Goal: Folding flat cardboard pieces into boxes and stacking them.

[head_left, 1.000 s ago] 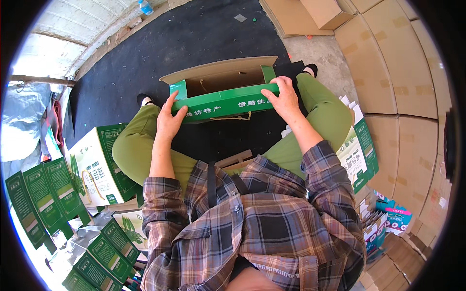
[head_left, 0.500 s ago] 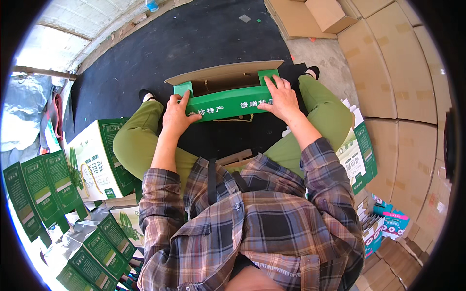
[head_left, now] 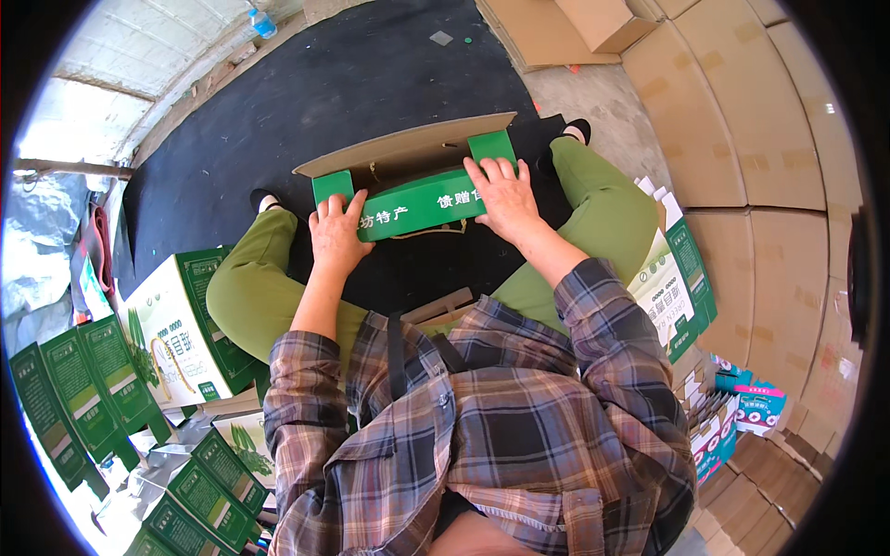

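Observation:
An open-topped green carton point(head_left: 422, 206) stands between my legs, its green front flap with white lettering facing me. The brown inside of the long far flap point(head_left: 399, 145) shows behind it. Green end tabs stick out at its left end point(head_left: 334, 186) and right end point(head_left: 491, 145). My left hand point(head_left: 338, 233) grips the left part of the front flap, fingers over the upper edge and thumb on the face. At the right part, my right hand point(head_left: 505, 196) holds the same flap, its fingers bent over the edge. A thin cord handle point(head_left: 431, 229) hangs below the flap.
A black mat point(head_left: 371, 69) lies under the carton. Printed green-and-white cartons stand at my left point(head_left: 181, 324) and right point(head_left: 681, 278). Brown boxes point(head_left: 742, 102) are stacked along the right, with an opened brown carton point(head_left: 556, 32) at the far right.
My right fingers have slid off the right end tab and down onto the front flap, so that tab shows more fully. The left hand keeps its place. The whole view has shifted slightly.

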Action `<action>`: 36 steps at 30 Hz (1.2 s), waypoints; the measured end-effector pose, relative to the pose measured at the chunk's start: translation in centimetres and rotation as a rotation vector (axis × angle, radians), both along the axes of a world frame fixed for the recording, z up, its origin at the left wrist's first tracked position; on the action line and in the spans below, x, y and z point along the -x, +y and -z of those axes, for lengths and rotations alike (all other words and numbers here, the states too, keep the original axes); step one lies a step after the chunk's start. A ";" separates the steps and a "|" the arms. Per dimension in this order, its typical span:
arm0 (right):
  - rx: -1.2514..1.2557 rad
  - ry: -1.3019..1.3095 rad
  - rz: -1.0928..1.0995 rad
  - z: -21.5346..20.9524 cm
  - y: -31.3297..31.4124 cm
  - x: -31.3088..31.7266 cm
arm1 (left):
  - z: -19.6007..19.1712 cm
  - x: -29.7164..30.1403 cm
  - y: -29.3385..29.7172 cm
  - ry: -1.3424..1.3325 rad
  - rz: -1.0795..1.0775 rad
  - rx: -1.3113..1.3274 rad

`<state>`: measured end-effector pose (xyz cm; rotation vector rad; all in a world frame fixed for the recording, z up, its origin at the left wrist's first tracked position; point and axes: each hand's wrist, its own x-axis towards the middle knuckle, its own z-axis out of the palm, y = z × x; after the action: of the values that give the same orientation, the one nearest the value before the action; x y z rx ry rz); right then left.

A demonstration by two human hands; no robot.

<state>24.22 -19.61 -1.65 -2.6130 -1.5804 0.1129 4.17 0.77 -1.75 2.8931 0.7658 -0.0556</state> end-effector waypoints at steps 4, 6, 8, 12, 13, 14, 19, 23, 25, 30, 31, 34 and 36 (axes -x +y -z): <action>0.018 0.026 -0.026 -0.3 0.1 -0.1 | -0.2 -0.2 0.3 -0.002 -0.005 0.034; -0.001 0.038 -0.031 -0.5 -0.1 -0.2 | -0.5 0.0 0.2 0.022 -0.002 0.026; -0.012 0.047 -0.037 -0.4 0.1 -0.4 | 0.0 0.2 0.6 0.008 0.008 0.015; 0.014 0.069 -0.025 0.8 -0.5 -0.8 | 0.5 -0.6 0.3 0.033 0.028 0.038; 0.017 0.073 -0.030 0.8 -0.6 -0.7 | 0.5 -0.7 0.0 0.052 0.046 -0.001; 0.128 0.133 -0.026 0.5 -0.5 -0.7 | 0.6 -0.9 -0.2 0.068 0.066 -0.039; 0.102 0.033 -0.066 1.6 0.2 -0.9 | 1.0 -1.6 -0.2 -0.003 0.159 -0.077; 0.098 0.070 -0.061 1.0 1.5 0.5 | 0.8 -0.6 0.2 -0.076 0.168 0.029; 0.096 0.089 -0.028 0.6 1.7 1.0 | 0.9 0.0 0.6 -0.110 0.210 0.059; 0.086 0.104 0.073 -0.7 0.5 -0.5 | 1.7 -0.9 -0.5 -0.163 0.205 0.173; 0.006 0.130 0.060 -0.4 0.4 -1.1 | 1.3 -0.8 -0.6 -0.171 0.168 0.217; -0.363 0.149 -0.001 -1.2 0.5 -3.3 | 1.2 -0.1 -0.2 -0.299 0.016 0.331; -0.528 0.162 -0.011 -2.4 0.7 -4.4 | 0.6 0.8 -0.1 -0.372 -0.091 0.358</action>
<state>28.66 -18.95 0.80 -2.1314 -1.3443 -0.0814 3.35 0.70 -2.32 2.4276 0.7284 0.3137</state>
